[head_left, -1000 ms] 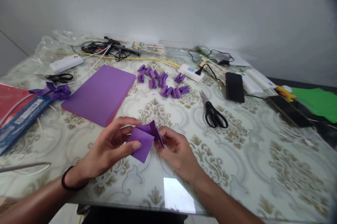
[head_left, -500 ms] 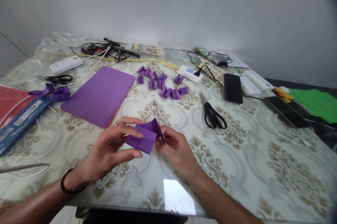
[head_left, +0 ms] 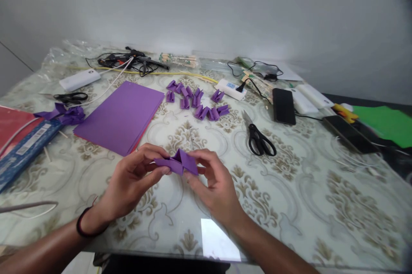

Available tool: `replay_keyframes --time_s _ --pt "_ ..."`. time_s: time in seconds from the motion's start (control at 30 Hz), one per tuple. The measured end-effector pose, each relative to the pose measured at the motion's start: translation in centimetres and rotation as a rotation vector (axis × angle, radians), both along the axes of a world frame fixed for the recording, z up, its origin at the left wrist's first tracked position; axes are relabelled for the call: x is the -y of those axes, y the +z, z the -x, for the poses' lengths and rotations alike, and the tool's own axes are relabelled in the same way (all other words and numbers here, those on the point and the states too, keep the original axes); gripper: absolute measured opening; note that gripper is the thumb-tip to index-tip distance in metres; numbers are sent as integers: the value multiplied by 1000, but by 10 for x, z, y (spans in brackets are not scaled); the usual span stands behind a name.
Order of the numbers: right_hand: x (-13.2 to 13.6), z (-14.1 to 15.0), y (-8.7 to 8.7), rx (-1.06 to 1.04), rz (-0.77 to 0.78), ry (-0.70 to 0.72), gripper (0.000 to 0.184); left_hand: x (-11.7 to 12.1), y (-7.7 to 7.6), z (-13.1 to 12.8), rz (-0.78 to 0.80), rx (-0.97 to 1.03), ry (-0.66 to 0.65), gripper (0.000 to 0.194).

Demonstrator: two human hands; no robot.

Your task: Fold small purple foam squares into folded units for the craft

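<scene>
Between my two hands is a folded piece of purple paper (head_left: 177,165), held above the table near its front edge. My left hand (head_left: 133,179) pinches its left end between thumb and fingers. At the right end, my right hand (head_left: 214,181) grips it with the thumb below and the fingers above. A peaked fold stands up in its middle. Beyond my hands, several small folded purple paper pieces (head_left: 198,98) lie in a loose cluster. A stack of purple paper sheets (head_left: 122,113) rests to the left, with a red sheet showing beneath.
Black-handled scissors (head_left: 259,138) lie to the right, and another pair of scissors (head_left: 71,97) at the left. A power strip (head_left: 227,87), a black phone (head_left: 283,106), a white power bank (head_left: 80,80), green paper (head_left: 386,123) and a hot glue gun (head_left: 138,57) with cables also lie around.
The purple paper was opened out, with its right flap standing up; now it is more closed and turned, with a peak in the middle. My right hand has shifted its grip onto its right end.
</scene>
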State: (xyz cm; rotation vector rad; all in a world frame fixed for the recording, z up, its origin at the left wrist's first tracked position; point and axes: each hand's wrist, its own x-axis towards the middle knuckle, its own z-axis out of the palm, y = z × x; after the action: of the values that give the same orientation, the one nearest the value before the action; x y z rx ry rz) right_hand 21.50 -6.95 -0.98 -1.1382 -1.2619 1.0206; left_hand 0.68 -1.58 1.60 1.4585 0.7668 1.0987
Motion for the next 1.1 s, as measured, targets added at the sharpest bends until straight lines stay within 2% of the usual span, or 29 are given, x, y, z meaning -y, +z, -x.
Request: replay_keyframes --time_s 0.2,0.4,0.53,0.63,0.7,0.8,0.9,1.0,1.1 --pt "-1 -1 4 42 2 28 24 4 0 -1 49 68 -10 19" --pt "0 0 5 88 11 64 18 5 -2 0 84 80 -13 30" --pt "1 0 9 142 25 91 8 2 -7 2 11 -76 -30 37" --pt "1 -2 10 195 29 112 8 -1 -6 3 -60 -194 -115 29" --pt "1 -3 11 215 23 131 9 -3 -4 2 -15 -227 -155 19" --pt "1 -4 11 230 21 144 10 -4 -1 1 144 -256 -246 7" --pt "0 -4 13 231 18 157 10 -2 -1 2 178 -326 -267 15" --pt "-1 -3 15 210 17 191 8 -1 -1 5 117 -398 -234 25" --pt "-1 -2 14 173 78 208 9 0 0 6 78 -439 -231 28"
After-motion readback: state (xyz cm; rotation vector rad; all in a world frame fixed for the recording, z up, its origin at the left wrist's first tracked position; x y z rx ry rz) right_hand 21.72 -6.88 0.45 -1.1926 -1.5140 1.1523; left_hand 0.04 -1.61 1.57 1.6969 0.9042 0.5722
